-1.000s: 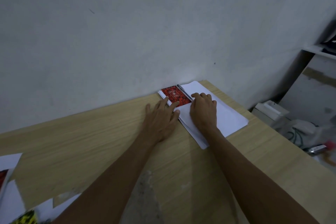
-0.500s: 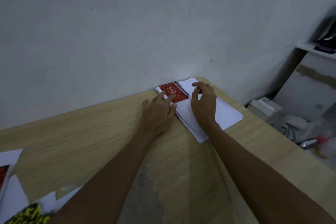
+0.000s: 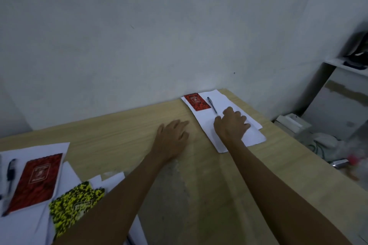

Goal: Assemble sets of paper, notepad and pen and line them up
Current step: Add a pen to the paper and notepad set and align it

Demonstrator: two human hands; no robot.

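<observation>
At the worktop's [image 3: 209, 185] far corner lay a white paper [image 3: 235, 125] with a red notepad [image 3: 197, 102] and blue pen [image 3: 211, 104] side by side on top. Right hand [image 3: 232, 125] flat on that paper, grip loose, holding nothing. Left hand [image 3: 172, 137] flat on bare wood beside it, grip open. At near left, a 2nd red notepad [image 3: 35, 182] with pen [image 3: 9, 183] on paper, beside a yellow-black notepad [image 3: 75, 207].
</observation>
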